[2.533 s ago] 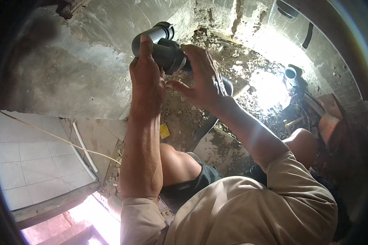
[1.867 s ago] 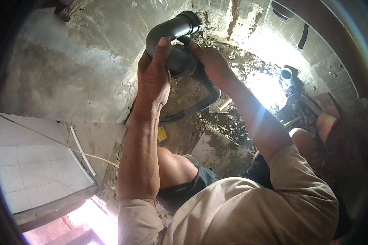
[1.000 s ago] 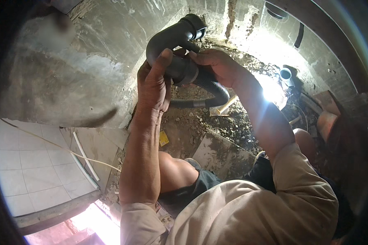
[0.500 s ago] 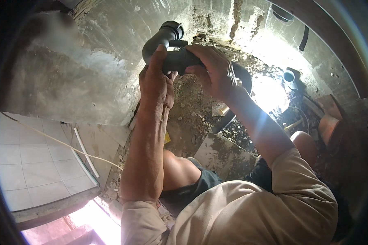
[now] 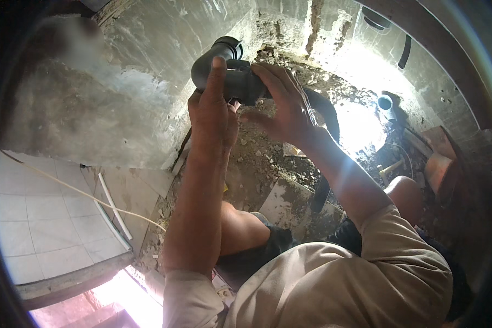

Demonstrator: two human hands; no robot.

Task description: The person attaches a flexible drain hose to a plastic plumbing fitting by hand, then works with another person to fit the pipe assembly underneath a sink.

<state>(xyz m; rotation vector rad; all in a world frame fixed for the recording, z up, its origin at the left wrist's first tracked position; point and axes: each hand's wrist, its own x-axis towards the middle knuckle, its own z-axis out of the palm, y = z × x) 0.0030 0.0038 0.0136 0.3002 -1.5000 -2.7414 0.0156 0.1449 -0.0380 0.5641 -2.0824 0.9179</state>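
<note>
A black plastic drain pipe with an elbow and an open socket at its top is held up in front of me. My left hand grips the pipe just below the elbow, its thumb lying along the near side. The fingers of my right hand lie stretched against the joint collar, and its thumb stands apart from the pipe. Behind the right hand and forearm a curved black pipe section bends down; its straight lower end shows below the forearm.
Rubble covers the ground beneath the pipe, with a broken slab near my legs. A grey pipe stub rises at the right beside a bright glare. Concrete walls curve around. White tiles and a thin white pipe lie left.
My right thumb has come off the pipe while its fingers stay on the collar. The elbow has dropped slightly. The pipe's lower end has swung down and to the right.
</note>
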